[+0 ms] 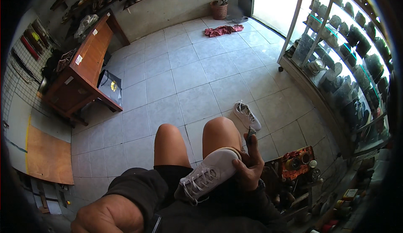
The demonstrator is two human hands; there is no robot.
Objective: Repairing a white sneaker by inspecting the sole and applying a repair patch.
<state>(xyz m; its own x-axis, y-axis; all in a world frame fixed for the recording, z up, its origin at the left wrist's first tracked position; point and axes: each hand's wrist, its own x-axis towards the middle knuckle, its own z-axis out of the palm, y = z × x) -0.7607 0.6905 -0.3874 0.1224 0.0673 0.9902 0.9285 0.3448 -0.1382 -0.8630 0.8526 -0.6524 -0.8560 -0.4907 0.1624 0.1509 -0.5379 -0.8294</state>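
Observation:
A light grey laced sneaker point(205, 176) rests tilted on my lap, its rounded end up against my right thigh. My right hand point(250, 168) grips that end, the thumb pressed on the upper and the fingers behind it. A beige strip shows along the edge there. At the raised fingertip sits a small dark patterned piece point(251, 134), whose kind I cannot make out. My left hand point(110, 216) is bent close at the lower left; its fingers are out of sight. Near it a thin shiny rod point(156, 223) shows. Another light sneaker point(247, 115) stands on the floor beyond my knees.
An orange-red tray point(297, 163) with tins and small parts lies at my right. A glass display case point(336, 61) runs along the right. At left stands a wooden desk point(79, 73) with a dark bag point(110, 86). Farther off lie a red cloth point(223, 31) and a basket point(218, 11).

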